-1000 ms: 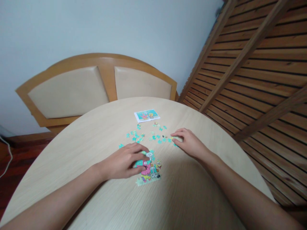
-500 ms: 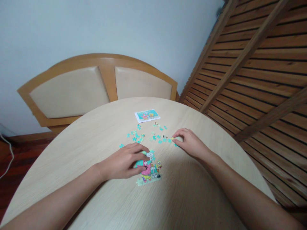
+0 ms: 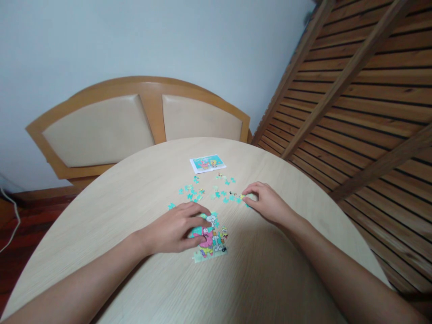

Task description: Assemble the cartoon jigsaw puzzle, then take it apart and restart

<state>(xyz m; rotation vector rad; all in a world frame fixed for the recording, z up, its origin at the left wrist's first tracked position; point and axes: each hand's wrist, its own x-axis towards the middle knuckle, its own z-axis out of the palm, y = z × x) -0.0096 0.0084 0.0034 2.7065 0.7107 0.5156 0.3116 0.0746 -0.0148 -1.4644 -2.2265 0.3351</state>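
Observation:
A partly joined jigsaw puzzle (image 3: 207, 251) lies on the round table, showing a pink starfish figure, a pale squid figure and a yellow sponge figure. My left hand (image 3: 184, 227) rests over its left and upper part, fingers spread and touching it, which hides some of the picture. To the upper right, my right hand (image 3: 263, 200) pinches a small yellowish puzzle piece (image 3: 242, 196) between thumb and forefinger, at the edge of the loose pieces. Several loose teal puzzle pieces (image 3: 190, 196) are scattered beyond the joined part.
Behind the pieces lies a printed picture card (image 3: 207, 164) with the same figures. A padded wooden bench back (image 3: 157, 108) stands past the far edge of the table (image 3: 135, 288). Slatted wooden panelling (image 3: 357, 90) leans in at the right.
Both hands stay nearly where they were; the right fingers still pinch the piece. The whole view has shifted very slightly.

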